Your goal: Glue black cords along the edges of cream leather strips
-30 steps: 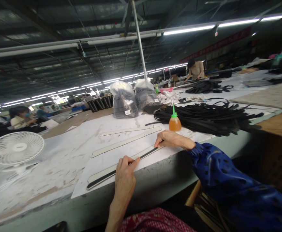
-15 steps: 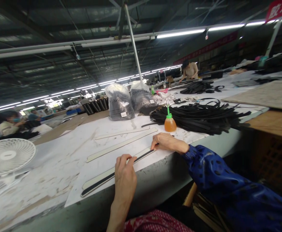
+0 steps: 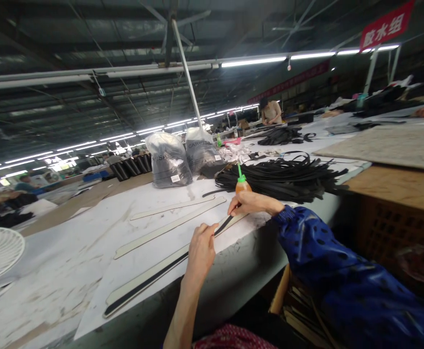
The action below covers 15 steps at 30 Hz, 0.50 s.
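Observation:
A narrow black strip (image 3: 146, 285) lies lengthwise along a long cream strip (image 3: 122, 290) at the table's near edge. My left hand (image 3: 201, 247) is closed over the middle of the black strip, thumb and fingers pressing it against the cream one. Farther along, my right hand (image 3: 253, 202) pinches the black strip, whose stretch between the hands rises slightly and slants across the cream piece. Just behind my right hand stands a squeeze bottle (image 3: 243, 185) with a green nozzle and amber liquid, its lower part hidden. Two more cream strips (image 3: 168, 229) lie beyond.
A heap of black straps (image 3: 288, 174) lies behind the bottle. Two plastic-wrapped bags (image 3: 170, 162) stand at the back of the white-covered table (image 3: 66, 261). At left is a white fan (image 3: 1, 252). A grey board (image 3: 386, 145) lies right. A person (image 3: 271, 112) works far off.
My left hand has slid farther along the strip, closer to my right hand. The black strip between them now lies at a slant. The view has turned slightly right.

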### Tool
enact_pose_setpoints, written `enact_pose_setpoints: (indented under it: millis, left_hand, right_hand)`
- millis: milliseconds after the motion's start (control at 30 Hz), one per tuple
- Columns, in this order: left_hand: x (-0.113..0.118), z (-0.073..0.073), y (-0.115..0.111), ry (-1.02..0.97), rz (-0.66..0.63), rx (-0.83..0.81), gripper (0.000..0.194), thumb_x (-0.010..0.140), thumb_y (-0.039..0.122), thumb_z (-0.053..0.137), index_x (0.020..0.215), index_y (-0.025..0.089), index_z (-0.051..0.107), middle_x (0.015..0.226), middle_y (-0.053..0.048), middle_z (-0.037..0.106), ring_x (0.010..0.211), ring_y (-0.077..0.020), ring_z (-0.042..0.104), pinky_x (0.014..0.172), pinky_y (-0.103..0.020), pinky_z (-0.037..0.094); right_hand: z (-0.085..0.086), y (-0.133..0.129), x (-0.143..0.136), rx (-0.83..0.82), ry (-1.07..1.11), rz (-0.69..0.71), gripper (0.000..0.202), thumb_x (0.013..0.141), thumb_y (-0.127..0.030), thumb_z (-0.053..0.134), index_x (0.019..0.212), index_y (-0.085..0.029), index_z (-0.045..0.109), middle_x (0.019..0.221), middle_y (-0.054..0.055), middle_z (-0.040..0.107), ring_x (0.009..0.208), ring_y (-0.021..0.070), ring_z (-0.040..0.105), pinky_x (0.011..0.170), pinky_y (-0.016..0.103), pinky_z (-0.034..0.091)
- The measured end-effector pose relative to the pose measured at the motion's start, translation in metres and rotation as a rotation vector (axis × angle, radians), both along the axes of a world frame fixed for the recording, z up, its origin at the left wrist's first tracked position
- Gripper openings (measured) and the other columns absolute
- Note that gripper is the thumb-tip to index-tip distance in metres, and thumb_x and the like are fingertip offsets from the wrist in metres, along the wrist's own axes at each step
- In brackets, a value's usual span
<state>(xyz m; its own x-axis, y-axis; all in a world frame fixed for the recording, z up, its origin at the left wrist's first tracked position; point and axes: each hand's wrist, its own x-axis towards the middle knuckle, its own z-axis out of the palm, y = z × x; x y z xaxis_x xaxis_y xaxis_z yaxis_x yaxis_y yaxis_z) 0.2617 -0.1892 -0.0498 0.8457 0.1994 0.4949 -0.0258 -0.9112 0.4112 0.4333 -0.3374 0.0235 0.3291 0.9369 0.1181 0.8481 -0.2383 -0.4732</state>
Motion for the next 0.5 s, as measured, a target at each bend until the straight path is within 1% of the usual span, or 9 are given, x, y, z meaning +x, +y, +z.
enact_pose_setpoints:
  millis: [100, 200, 300, 433, 500]
  left_hand:
    - [0.0, -0.002, 0.0, 0.029, -0.014, 0.102, 0.052, 0.081, 0.0, 0.036, 0.122, 0.022, 0.06, 0.088, -0.005, 0.054, 0.085, -0.0194, 0.049, 0.082, -0.032, 0.045]
    - [0.002, -0.004, 0.0, 0.049, -0.005, 0.153, 0.057, 0.08, -0.002, 0.035, 0.121, 0.027, 0.062, 0.09, -0.005, 0.052, 0.082, -0.0189, 0.047, 0.078, -0.031, 0.045]
    - [0.002, -0.005, 0.001, 0.071, -0.005, 0.177, 0.058, 0.08, -0.002, 0.035, 0.118, 0.03, 0.063, 0.09, -0.005, 0.05, 0.081, -0.0189, 0.045, 0.077, -0.031, 0.045]
    - [0.002, -0.006, 0.003, 0.092, -0.015, 0.197, 0.058, 0.08, -0.002, 0.033, 0.119, 0.029, 0.063, 0.092, -0.007, 0.049, 0.082, -0.0196, 0.045, 0.078, -0.032, 0.045]
    - [0.002, -0.006, 0.006, 0.115, -0.025, 0.207, 0.057, 0.08, -0.001, 0.034, 0.119, 0.029, 0.063, 0.092, -0.007, 0.049, 0.082, -0.0198, 0.045, 0.076, -0.032, 0.045]
  right_hand:
    - [0.002, -0.017, 0.021, -0.008, 0.068, -0.104, 0.027, 0.077, -0.011, 0.056, 0.096, -0.003, 0.073, 0.081, 0.009, 0.072, 0.07, 0.0132, 0.061, 0.06, 0.017, 0.043]
    - [-0.002, -0.022, 0.031, -0.044, 0.125, -0.178, 0.03, 0.075, -0.007, 0.052, 0.096, -0.004, 0.073, 0.073, 0.007, 0.071, 0.062, 0.0116, 0.058, 0.055, 0.017, 0.042]
    - [-0.006, -0.018, 0.032, -0.062, 0.156, -0.243, 0.028, 0.075, -0.007, 0.054, 0.095, -0.004, 0.073, 0.069, 0.006, 0.069, 0.06, 0.0106, 0.058, 0.053, 0.016, 0.04]
    - [-0.007, -0.014, 0.029, -0.082, 0.17, -0.305, 0.024, 0.078, -0.011, 0.058, 0.097, -0.002, 0.071, 0.072, 0.007, 0.069, 0.061, 0.01, 0.058, 0.052, 0.016, 0.041]
    - [-0.009, -0.015, 0.029, -0.099, 0.162, -0.317, 0.02, 0.08, -0.012, 0.06, 0.096, -0.004, 0.069, 0.075, 0.006, 0.068, 0.063, 0.0103, 0.059, 0.055, 0.016, 0.044]
